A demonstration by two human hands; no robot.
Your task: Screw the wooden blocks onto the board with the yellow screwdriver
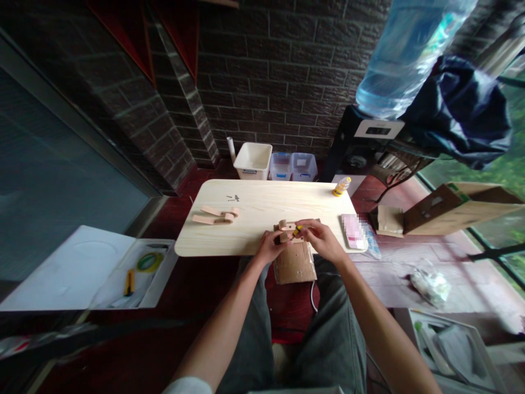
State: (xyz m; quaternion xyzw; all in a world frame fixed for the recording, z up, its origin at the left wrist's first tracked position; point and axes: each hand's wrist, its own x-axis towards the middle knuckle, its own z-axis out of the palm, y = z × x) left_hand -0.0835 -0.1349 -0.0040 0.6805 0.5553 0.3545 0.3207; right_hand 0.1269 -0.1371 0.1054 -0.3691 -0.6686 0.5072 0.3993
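Note:
My left hand (270, 246) is closed at the table's front edge, its fingers pinching a tan strip with a curled end (284, 237). My right hand (322, 239) is closed around a small yellow-and-black tool (297, 231), whose tip points toward that strip; the tip itself is too small to make out. A second curled tan piece (284, 225) lies just beyond the fingers. Under both hands, a sheet of cardboard (294, 265) hangs over the table edge toward my lap. Two more tan curled strips (213, 220) rest on the left of the table.
Several small dark metal bits (234, 198) lie on the pale table (262, 197). A yellow-capped bottle (341, 187) and a pink packet (353, 230) are at its right side. Bins (253, 158) stand behind; an open white box (158, 273) is at left, a cardboard box (443, 210) at right.

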